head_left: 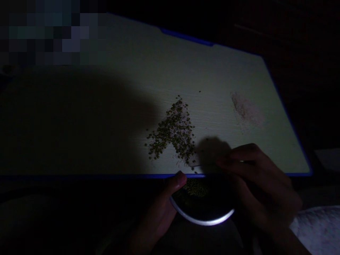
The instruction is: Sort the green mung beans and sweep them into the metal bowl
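Head view: the bean pile (178, 129) lies left of the right grip (265, 184).

The left hand (166, 205) and right hand (265, 189) are bare, wrists too. Whether the pale, mottled cloth (320, 226) at near right is worn is unclear.

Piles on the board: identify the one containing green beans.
The mixed pile, left of the right hand; the other pile, farther right, is all pale.
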Demonstrator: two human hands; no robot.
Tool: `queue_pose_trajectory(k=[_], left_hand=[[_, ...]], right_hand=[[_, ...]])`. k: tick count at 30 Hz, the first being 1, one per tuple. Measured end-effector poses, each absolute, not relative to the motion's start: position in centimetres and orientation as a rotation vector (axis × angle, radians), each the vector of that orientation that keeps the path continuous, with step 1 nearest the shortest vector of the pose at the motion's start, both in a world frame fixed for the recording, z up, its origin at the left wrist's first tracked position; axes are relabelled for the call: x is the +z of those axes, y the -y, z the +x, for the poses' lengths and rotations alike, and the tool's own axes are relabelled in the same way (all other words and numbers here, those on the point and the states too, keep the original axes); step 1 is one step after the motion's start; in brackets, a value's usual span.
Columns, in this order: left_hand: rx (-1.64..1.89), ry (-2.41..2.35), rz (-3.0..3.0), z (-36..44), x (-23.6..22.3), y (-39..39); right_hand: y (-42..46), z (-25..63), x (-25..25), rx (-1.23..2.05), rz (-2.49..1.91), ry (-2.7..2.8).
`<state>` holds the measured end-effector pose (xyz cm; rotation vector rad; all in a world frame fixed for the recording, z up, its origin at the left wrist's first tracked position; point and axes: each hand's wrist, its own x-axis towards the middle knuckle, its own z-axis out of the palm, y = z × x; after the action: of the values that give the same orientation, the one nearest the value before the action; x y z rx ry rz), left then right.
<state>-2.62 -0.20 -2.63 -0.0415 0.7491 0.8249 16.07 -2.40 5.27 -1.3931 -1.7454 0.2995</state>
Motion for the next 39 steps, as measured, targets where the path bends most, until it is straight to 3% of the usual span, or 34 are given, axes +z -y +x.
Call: queue_pose_trajectory(k=[17, 39], left_hand=[[0.766, -0.764, -0.004, -2.9, -2.4, -0.1], [0.756, -0.84, -0.029, -3.4, -2.8, 0.0]], right_hand=[[2.7, 16.9, 5.2, 0.418, -1.358, 1.749], [1.3, 20.1, 4.4, -0.136, -1.831, 1.451]])
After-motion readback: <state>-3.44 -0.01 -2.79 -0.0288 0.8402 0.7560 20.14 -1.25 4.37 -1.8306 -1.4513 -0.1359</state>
